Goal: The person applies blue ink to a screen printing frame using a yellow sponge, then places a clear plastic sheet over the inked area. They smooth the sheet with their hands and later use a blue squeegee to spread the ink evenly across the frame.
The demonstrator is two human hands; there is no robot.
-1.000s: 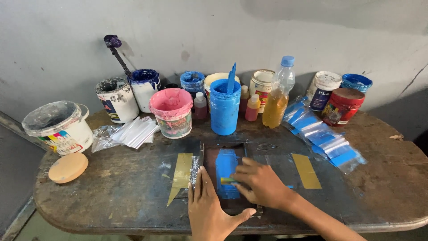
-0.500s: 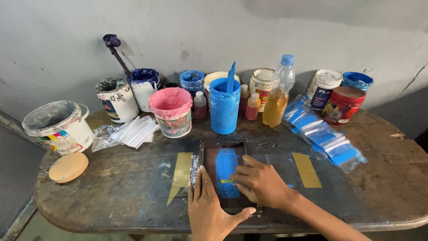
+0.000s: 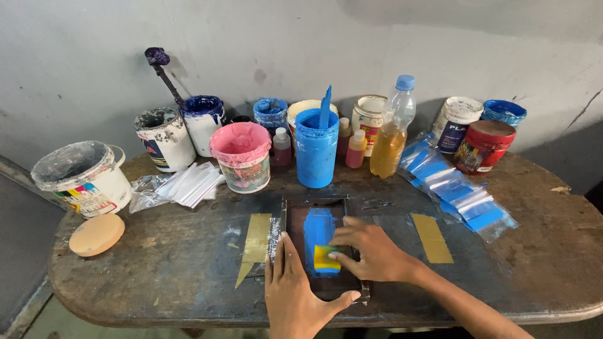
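- Since half a second ago, my right hand [image 3: 370, 254] has drawn the small yellow squeegee [image 3: 326, 258] down the screen toward me; it sat higher on the blue patch before, and now it is near the lower end.
- My left hand [image 3: 295, 292] has hardly shifted. It lies flat, fingers [image 3: 279, 257] stretched out together, pressing on the left edge of the small screen frame [image 3: 314, 207].
- My right fingers [image 3: 348, 226] are curled closed around the squeegee, thumb on the near side, gripping its top edge.
- The frame lies flat on the dark, worn counter [image 3: 157, 263], between two strips of yellow tape [image 3: 257, 238], in front of the tall blue ink tub [image 3: 316, 150].
- The squeegee looks light and stiff, with wet blue ink on it, so I judge it slippery low down; the clean upper edge is the place to hold.
- The frame looks rigid and light, likely to slide unless pressed; its bare rim is the safe hold, as the mesh seems delicate and inked.
- Behind stand a pink tub [image 3: 242, 154], a clear bottle of amber liquid [image 3: 391, 135] and a white bucket [image 3: 81, 176].
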